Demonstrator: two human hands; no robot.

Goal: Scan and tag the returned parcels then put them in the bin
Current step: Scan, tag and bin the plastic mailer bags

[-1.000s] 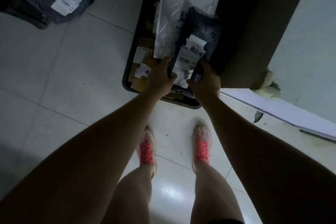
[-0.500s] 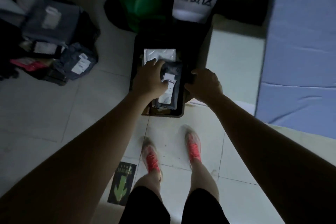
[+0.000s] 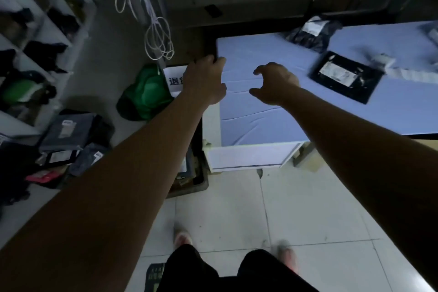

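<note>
Head view shows both bare arms stretched forward over the pale blue cloth-covered counter (image 3: pixel 272 111). The left hand (image 3: pixel 205 79) hangs at the counter's near-left corner, fingers loosely curled and holding nothing. The right hand (image 3: pixel 276 83) hovers just beside it toward 3 o'clock, fingers spread in a wide claw, also empty.

On the counter at about 2 o'clock from the hands lies a flat black plastic parcel with a white label (image 3: pixel 346 77), well apart from both hands. Farther out, toward 1 o'clock, sits a crumpled dark mailer bag with a white label (image 3: pixel 312 32).

Below the left forearm, toward 7 o'clock, the dark plastic bin (image 3: pixel 196 182) stands on the white tiled floor (image 3: pixel 308 216) against the counter's end, with packages inside, mostly hidden by the arm. A green bag (image 3: pixel 147 92) rests at 9 o'clock, and a heap of grey and black parcels (image 3: pixel 68 142) lies on the floor at 8 o'clock.
</note>
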